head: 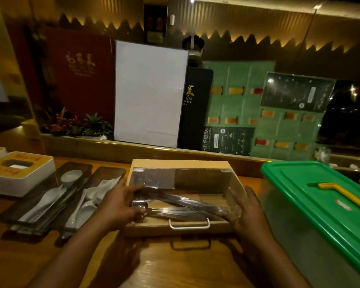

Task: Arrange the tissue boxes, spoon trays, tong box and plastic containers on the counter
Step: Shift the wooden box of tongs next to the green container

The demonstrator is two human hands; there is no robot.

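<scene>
A wooden tong box (181, 164) with a clear lid and a metal handle sits in the middle of the counter, metal tongs inside. My left hand (121, 202) grips its left side and my right hand (246, 213) presses its right side. Two dark spoon trays (85, 167) (116, 170) with white spoons lie to the left of the box. A white tissue box (29, 173) with an orange top stands at the far left. A plastic container (312, 196) with a green lid and yellow handle stands at the right.
Behind the counter's raised ledge (116, 146) stand a white board (150, 94), a black menu (195, 104), green drink menus (237, 80) and a red panel (79, 75). Small plants (77, 123) sit at the back left. Bare wooden counter (175, 265) lies near me.
</scene>
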